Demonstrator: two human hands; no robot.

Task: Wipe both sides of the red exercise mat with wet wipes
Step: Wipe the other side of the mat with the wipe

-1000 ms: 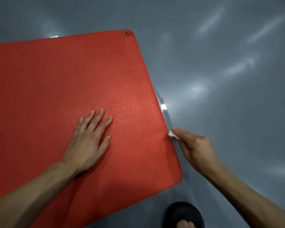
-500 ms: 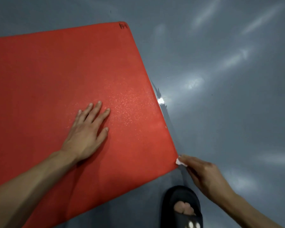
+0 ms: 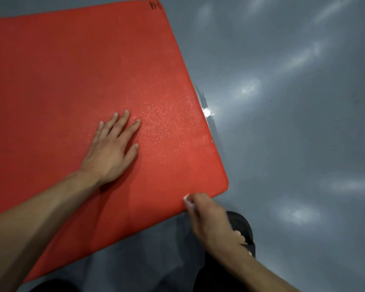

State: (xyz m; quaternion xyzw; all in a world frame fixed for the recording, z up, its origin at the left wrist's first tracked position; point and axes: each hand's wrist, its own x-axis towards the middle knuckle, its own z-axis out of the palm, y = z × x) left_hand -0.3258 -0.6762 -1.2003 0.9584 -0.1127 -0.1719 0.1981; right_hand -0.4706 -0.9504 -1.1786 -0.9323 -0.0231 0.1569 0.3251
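The flat red foam exercise mat [image 3: 76, 85] lies spread on the glossy grey floor [image 3: 293, 144], a small dark logo [image 3: 155, 5] at its far right corner. The left hand [image 3: 112, 151] rests palm down on it, fingers straight and spread. At the mat's near edge by the near right corner, the blurred right hand [image 3: 209, 216] pinches a small white wet wipe [image 3: 187, 200] against the edge. A black slipper [image 3: 243, 230] stands on the floor just beside that corner.

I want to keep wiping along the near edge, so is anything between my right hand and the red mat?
Nothing visible is in the way. The right hand holds the wipe right at the near edge of the mat, by its corner. The left hand lies flat farther in, clear of that edge.
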